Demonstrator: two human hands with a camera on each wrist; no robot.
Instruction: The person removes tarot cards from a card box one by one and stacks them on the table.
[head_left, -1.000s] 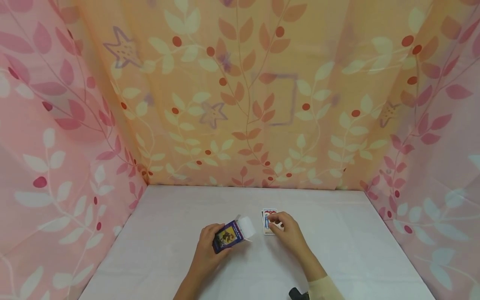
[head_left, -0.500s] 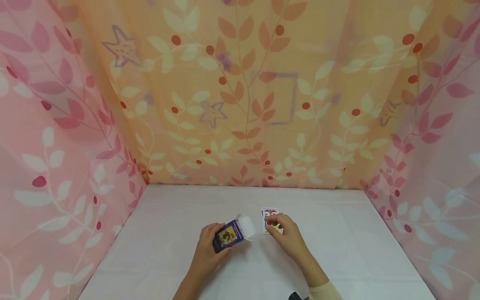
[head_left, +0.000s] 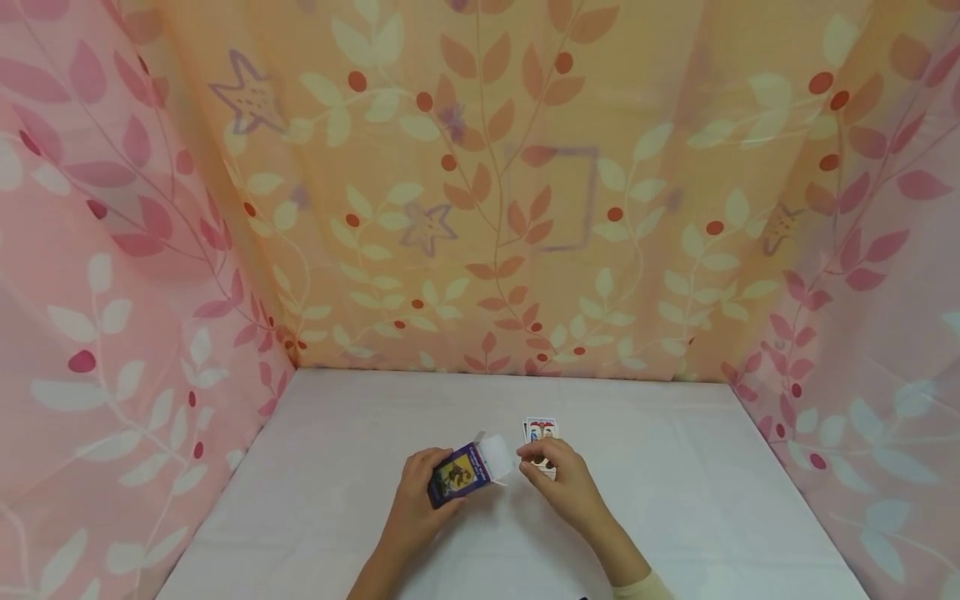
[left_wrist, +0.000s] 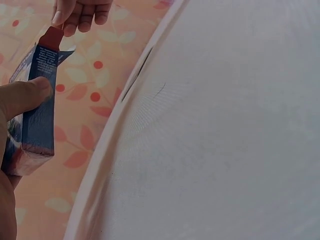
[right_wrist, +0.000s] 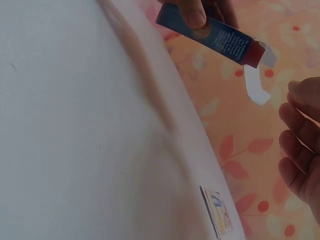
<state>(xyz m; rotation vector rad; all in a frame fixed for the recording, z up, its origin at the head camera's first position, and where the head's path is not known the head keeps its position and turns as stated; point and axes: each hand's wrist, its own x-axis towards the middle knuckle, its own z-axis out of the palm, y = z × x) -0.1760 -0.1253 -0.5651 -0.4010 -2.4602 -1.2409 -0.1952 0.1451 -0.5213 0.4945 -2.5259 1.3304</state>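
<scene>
White table (head_left: 652, 467) stretching beneath card box (head_left: 459, 474). Left hand (head_left: 416, 490) gripping box; right hand (head_left: 568, 485) hovering empty beside its flap (head_left: 497, 455). Cards (head_left: 542, 428) lying right of box. Risk: careless reaching bending flap.

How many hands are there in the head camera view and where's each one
2. The left hand grips the card box; the right hand is near the box's open end, hiding part of the cards. No other hand shows.

Smooth cardboard box (head_left: 459, 475), paper cards (head_left: 542, 429), matt tablecloth (head_left: 660, 450)
</scene>
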